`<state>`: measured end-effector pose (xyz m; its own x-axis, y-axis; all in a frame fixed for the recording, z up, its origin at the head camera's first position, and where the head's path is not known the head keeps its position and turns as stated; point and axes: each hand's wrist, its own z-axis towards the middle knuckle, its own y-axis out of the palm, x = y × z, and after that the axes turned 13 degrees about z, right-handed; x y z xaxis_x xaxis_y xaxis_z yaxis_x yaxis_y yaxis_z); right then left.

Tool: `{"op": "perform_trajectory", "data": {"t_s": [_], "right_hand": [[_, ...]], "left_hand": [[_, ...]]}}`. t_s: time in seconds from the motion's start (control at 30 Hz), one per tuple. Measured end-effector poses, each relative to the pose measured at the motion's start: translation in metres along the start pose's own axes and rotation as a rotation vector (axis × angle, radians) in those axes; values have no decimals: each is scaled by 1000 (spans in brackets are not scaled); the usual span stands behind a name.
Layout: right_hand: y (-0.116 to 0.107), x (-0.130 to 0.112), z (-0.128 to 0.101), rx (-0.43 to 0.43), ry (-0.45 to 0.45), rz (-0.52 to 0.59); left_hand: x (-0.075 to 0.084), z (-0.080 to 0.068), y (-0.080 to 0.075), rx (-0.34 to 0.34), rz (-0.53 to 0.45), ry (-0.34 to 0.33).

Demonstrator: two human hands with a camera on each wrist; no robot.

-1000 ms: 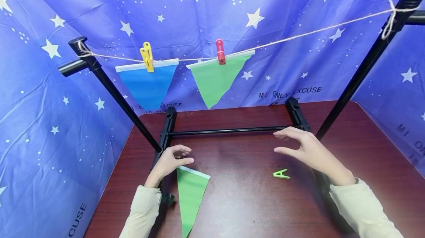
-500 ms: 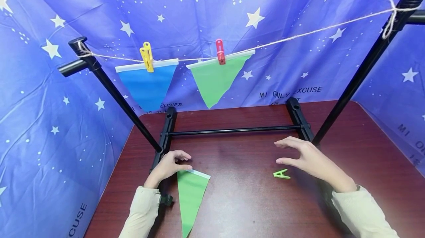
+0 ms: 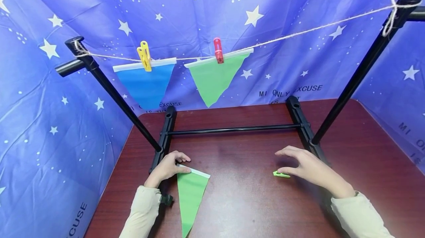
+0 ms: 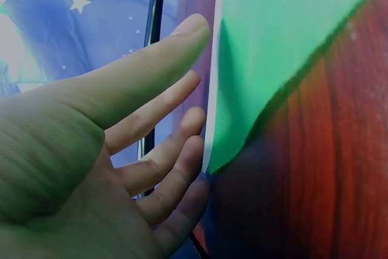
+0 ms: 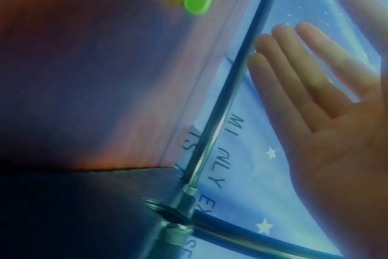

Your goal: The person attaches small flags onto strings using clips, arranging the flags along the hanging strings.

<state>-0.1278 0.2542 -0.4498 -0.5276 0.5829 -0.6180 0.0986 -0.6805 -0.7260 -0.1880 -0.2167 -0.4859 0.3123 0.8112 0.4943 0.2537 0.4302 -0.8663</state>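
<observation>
A green triangular pennant [image 3: 192, 197] with a white top band lies on the table. My left hand [image 3: 167, 168] is at its upper left corner, the thumb overlapping the band in the head view. In the left wrist view the thumb and fingers [image 4: 154, 177] are spread apart, with fingertips right at the pennant's white edge [image 4: 213, 83]. On the right, a light green clothespin [image 3: 281, 174] lies on the table. Over it hovers my right hand [image 3: 307, 168], the thumb tip overlapping the clothespin. The right wrist view shows its fingers [image 5: 303, 77] straight and holding nothing.
A twine line [image 3: 308, 30] runs between two black posts of a stand [image 3: 362, 68]. From it hang a blue pennant [image 3: 146, 85] under a yellow clothespin [image 3: 144, 56] and a green pennant [image 3: 216, 77] under a red clothespin [image 3: 218, 50]. A low crossbar [image 3: 232, 130] spans the stand's feet.
My right hand has lowered toward the light green clothespin. My left hand has dipped slightly to the pennant's corner, its thumb now over the white band. The head view has shifted a little.
</observation>
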Motion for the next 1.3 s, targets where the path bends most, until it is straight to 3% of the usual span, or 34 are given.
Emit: {"op": "perform_trajectory", "data": {"t_s": [0.27,0.53,0.73,0.9,1.3], "right_hand": [[6,4,-7,-90,88,51],[11,12,-12,-83,22,64],[11,16,-13,-141,79,80],[11,19,-14,-180,117,83],[11,22,-13,-170,119,66]], "left_hand": [[-1,-1,3,-34,32,-35],[2,-1,6,-31,3,-92],[2,0,6,-36,-3,-118],[2,1,6,-39,-24,-119],[4,1,4,-54,-28,-101]]}}
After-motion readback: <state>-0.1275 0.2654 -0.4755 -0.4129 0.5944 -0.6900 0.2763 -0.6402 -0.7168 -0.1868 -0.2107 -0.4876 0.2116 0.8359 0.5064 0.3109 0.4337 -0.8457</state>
